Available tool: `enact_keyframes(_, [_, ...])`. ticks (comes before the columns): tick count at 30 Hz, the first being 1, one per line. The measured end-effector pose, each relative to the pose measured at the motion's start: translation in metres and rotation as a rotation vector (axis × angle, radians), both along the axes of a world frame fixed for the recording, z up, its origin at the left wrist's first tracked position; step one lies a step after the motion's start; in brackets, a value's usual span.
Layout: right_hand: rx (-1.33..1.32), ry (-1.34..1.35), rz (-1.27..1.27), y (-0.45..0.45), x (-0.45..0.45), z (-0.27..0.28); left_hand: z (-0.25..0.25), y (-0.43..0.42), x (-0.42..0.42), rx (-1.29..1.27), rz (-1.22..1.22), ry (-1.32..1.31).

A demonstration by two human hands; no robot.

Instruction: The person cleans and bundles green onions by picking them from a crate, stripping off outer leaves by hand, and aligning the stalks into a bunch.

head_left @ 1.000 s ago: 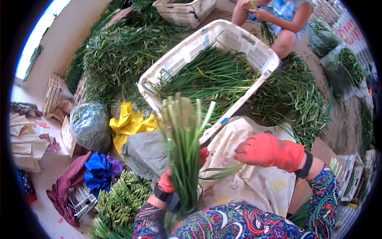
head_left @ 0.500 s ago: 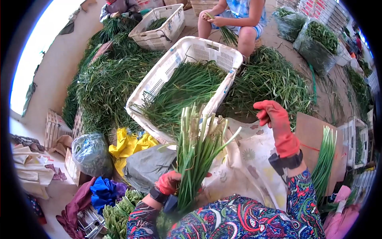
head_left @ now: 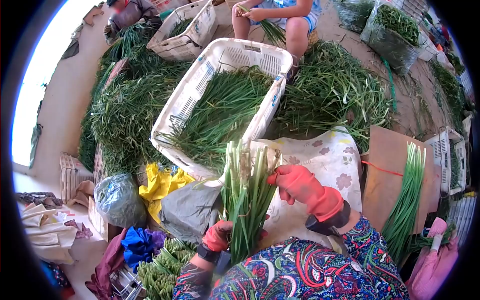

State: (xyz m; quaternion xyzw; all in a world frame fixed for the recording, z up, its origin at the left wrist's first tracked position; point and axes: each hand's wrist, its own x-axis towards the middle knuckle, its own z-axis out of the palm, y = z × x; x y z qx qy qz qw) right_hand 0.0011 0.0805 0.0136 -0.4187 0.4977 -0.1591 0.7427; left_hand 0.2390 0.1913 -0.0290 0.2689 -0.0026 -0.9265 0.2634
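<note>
My left hand (head_left: 221, 236), in a red glove, is wrapped round the lower part of a thick bunch of green stalks (head_left: 246, 200), whose pale cut ends point up. At the right side of the bunch, near its upper part, my right hand (head_left: 305, 190), also red-gloved, has its fingers bent together against the stalks; whether it pinches one is too small to tell. A patterned cloth (head_left: 330, 170) lies under and behind both hands. Beyond the bunch stands a white crate (head_left: 160, 120) holding loose green stalks (head_left: 225, 105).
Cardboard (head_left: 377, 192) at the right bears another bunch (head_left: 407, 200). Bundled stalks (head_left: 167, 267) lie at lower left, beside blue cloth (head_left: 137, 248). Leaf heaps (head_left: 132, 110) flank the crate. A seated person (head_left: 280, 15) holds stalks beyond it; another person (head_left: 131, 16) is at upper left.
My right hand has come down and left from its raised place to the bunch, and its fingers have drawn together. My left hand still grips the stalks. The view has shifted rightward.
</note>
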Motion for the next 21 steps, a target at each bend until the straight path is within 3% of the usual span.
enact_keyframes(4, [-0.094, 0.006, -0.043, -0.001, -0.007, -0.017, -0.017, 0.007, 0.009, 0.065, 0.056, -0.056])
enact_keyframes(7, [-0.623, 0.266, -0.031, -0.017, -0.025, -0.025, -0.025, 0.013, 0.014, 0.105, 0.089, -0.105])
enact_keyframes(9, [-0.661, 0.290, -0.136, -0.036, -0.051, -0.037, -0.022, 0.009, 0.009, 0.066, 0.087, 0.019])
enact_keyframes(11, [-0.764, 0.030, -0.278, -0.076, -0.100, -0.052, -0.017, 0.003, 0.006, 0.059, 0.064, 0.050])
enact_keyframes(12, [-0.911, 0.319, -0.446, -0.095, -0.119, -0.048, -0.014, 0.001, 0.006, 0.073, 0.044, 0.017])
enact_keyframes(13, [-0.948, 0.647, -0.433, -0.112, -0.148, -0.036, -0.012, 0.000, 0.007, 0.085, 0.026, -0.016])
enact_keyframes(14, [-1.022, 0.767, -0.592, -0.133, -0.179, -0.044, -0.011, 0.001, 0.005, 0.102, 0.059, 0.025])
enact_keyframes(15, [-0.774, 0.697, -0.868, -0.151, -0.205, -0.053, -0.011, 0.002, 0.004, 0.101, 0.076, 0.044])
enact_keyframes(17, [-1.558, 1.223, -0.571, -0.126, -0.164, -0.006, -0.010, 0.003, 0.003, 0.084, 0.091, 0.051])
enact_keyframes(19, [-1.110, 0.345, -0.359, -0.090, -0.109, 0.015, -0.009, 0.001, 0.001, 0.075, 0.094, 0.050])
enact_keyframes(20, [-1.091, 0.242, -0.050, -0.075, -0.091, 0.021, -0.009, -0.001, 0.000, 0.067, 0.087, 0.045])
enact_keyframes(21, [-1.411, 0.387, 0.079, -0.060, -0.071, 0.004, -0.008, -0.002, -0.002, 0.060, 0.081, 0.042])
